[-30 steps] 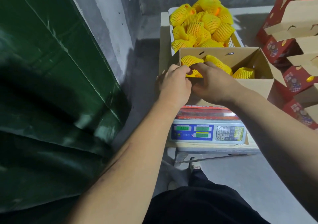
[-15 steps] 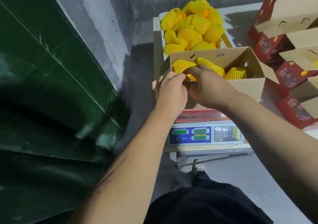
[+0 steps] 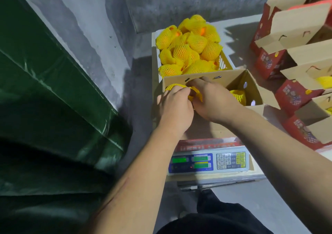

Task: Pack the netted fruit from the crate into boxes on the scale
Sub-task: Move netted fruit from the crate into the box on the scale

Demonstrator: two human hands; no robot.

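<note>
- Both hands stay inside the open box [image 3: 251, 82] on the scale [image 3: 208, 163], reaching a little deeper than a second ago.
- Left hand [image 3: 175, 106] and right hand [image 3: 213, 99] pinch the yellow netted fruit [image 3: 196, 93] between them.
- The crate [image 3: 225, 63] behind remains heaped with fruit.

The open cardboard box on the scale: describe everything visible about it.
The cardboard box is plain brown inside, flaps open, with small holes in its walls. It sits on the scale, in front of the fruit crate. Yellow netted fruit lie inside. The left hand and right hand reach in, handling fruit at its left end.
</note>
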